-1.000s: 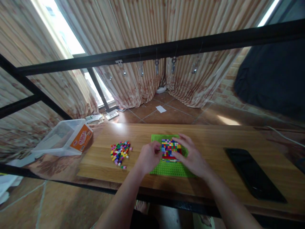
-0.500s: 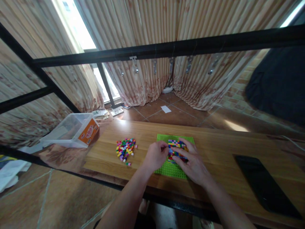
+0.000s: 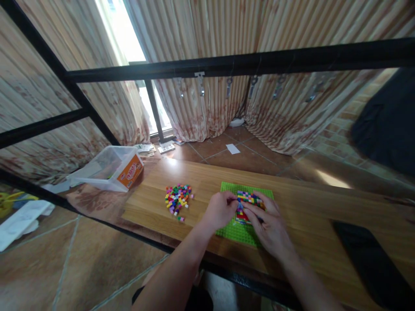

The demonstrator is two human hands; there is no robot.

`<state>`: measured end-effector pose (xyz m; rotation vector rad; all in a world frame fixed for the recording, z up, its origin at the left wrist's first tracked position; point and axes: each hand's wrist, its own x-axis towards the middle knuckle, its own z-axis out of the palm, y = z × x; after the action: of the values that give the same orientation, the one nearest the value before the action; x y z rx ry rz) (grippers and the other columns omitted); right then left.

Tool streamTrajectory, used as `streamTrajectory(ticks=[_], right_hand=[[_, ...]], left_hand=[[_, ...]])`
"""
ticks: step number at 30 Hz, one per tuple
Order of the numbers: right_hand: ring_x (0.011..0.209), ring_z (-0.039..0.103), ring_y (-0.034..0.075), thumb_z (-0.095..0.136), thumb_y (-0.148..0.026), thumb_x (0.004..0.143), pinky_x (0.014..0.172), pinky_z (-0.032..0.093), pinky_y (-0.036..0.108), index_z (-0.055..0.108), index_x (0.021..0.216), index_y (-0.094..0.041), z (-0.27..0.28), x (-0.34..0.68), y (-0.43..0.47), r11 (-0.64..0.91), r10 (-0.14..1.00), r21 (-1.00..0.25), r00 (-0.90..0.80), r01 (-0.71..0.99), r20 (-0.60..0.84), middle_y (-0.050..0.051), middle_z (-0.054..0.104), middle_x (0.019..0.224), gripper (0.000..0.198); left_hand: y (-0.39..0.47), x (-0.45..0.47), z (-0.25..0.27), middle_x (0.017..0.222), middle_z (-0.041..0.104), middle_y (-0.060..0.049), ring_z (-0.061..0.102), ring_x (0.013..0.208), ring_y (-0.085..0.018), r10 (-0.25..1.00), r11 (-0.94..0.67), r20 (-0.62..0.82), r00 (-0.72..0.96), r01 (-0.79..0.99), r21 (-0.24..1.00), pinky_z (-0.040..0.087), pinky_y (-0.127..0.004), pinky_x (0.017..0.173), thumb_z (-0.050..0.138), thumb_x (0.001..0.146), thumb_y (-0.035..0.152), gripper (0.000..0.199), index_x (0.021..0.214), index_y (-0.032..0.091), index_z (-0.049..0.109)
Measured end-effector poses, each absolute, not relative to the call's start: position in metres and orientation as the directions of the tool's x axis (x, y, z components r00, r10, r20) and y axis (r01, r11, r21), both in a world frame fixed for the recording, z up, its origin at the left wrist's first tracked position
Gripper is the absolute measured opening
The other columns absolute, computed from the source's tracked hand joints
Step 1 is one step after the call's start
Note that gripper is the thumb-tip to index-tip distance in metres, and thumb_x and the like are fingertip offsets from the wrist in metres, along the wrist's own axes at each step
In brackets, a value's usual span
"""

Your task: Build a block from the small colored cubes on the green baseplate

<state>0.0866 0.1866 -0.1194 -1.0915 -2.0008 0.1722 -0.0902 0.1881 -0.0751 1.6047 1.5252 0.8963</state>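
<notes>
A green studded baseplate (image 3: 238,233) lies on the wooden table, with rows of small multicoloured toy bricks (image 3: 244,217) on its middle. My left hand (image 3: 222,210) is closed in a pinch at the left edge of these bricks; whatever sits between its fingertips is too small and hidden to make out. Over the right part of the bricks rests my right hand (image 3: 270,222), fingers apart, with index finger and thumb near my left fingertips. It covers part of the rows. A loose pile of small bricks (image 3: 177,198) lies to the left of the baseplate.
A black flat slab-like object (image 3: 366,259) lies on the table (image 3: 301,207) at right. Beyond the table's left end stands a clear plastic bin (image 3: 110,177) with an orange label. A black metal bar (image 3: 227,69) with hanging clips crosses ahead, before curtains (image 3: 207,112).
The view has shifted, so the whole scene sits slightly further right. My right index finger and thumb have come closer together; my left hand stays pinched at the bricks' left edge.
</notes>
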Motion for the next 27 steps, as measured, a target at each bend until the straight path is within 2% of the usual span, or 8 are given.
streamTrajectory(ticks=[6,12,18,21,24,27], right_hand=[[0.118,0.055,0.028,0.055,-0.04,0.094,0.097,0.051,0.051,0.077,0.105,-0.027,-0.12,0.084,0.185,0.605,0.74,-0.433,-0.269,0.668,0.617,0.01,0.056,0.133,0.027],[0.122,0.053,0.029,0.054,-0.04,0.095,0.101,0.048,0.054,0.075,0.108,-0.027,-0.129,0.083,0.181,0.612,0.723,-0.422,-0.257,0.668,0.642,0.01,0.058,0.132,0.028],[0.123,0.054,0.031,0.048,-0.043,0.097,0.101,0.048,0.054,0.072,0.113,-0.023,-0.142,0.089,0.184,0.646,0.678,-0.318,-0.331,0.694,0.656,0.012,0.057,0.133,0.035],[0.123,0.053,0.032,0.044,-0.045,0.097,0.101,0.047,0.054,0.071,0.115,-0.023,-0.142,0.091,0.185,0.649,0.674,-0.297,-0.349,0.7,0.651,0.012,0.055,0.135,0.039],[0.124,0.052,0.033,0.042,-0.047,0.098,0.101,0.047,0.054,0.07,0.115,-0.022,-0.138,0.09,0.183,0.642,0.682,-0.297,-0.35,0.707,0.642,0.013,0.054,0.135,0.042],[0.119,0.055,0.032,0.041,-0.048,0.098,0.099,0.048,0.053,0.069,0.116,-0.021,-0.135,0.09,0.183,0.636,0.693,-0.309,-0.348,0.708,0.631,0.013,0.056,0.132,0.043]], left_hand=[[0.191,-0.092,-0.083,0.079,0.072,-0.003,0.06,0.067,-0.012,0.995,0.055,-0.084,0.055,0.4,0.915,0.044,-0.021,0.06,0.062,0.082,0.026,0.022,0.091,0.011,0.074],[0.191,-0.087,-0.087,0.078,0.072,-0.004,0.059,0.067,-0.012,0.993,0.111,-0.116,-0.013,0.409,0.906,0.045,-0.022,0.061,0.064,0.08,0.026,0.022,0.091,0.011,0.076],[0.186,-0.076,-0.086,0.085,0.074,-0.006,0.063,0.071,-0.015,0.985,0.173,-0.143,-0.1,0.482,0.859,0.049,-0.024,0.065,0.061,0.081,0.024,0.025,0.098,0.013,0.075],[0.182,-0.074,-0.081,0.088,0.075,-0.006,0.065,0.074,-0.016,0.992,0.126,-0.085,-0.097,0.568,0.814,0.05,-0.025,0.068,0.058,0.083,0.027,0.028,0.101,0.016,0.075],[0.179,-0.089,-0.071,0.087,0.075,-0.006,0.065,0.077,-0.017,1.0,0.005,-0.002,-0.004,0.656,0.755,0.049,-0.024,0.069,0.054,0.085,0.03,0.027,0.097,0.017,0.076],[0.178,-0.129,-0.059,0.083,0.074,-0.003,0.064,0.075,-0.014,0.999,-0.047,0.043,0.023,0.701,0.711,0.047,-0.022,0.069,0.049,0.088,0.025,0.028,0.092,0.017,0.076]])
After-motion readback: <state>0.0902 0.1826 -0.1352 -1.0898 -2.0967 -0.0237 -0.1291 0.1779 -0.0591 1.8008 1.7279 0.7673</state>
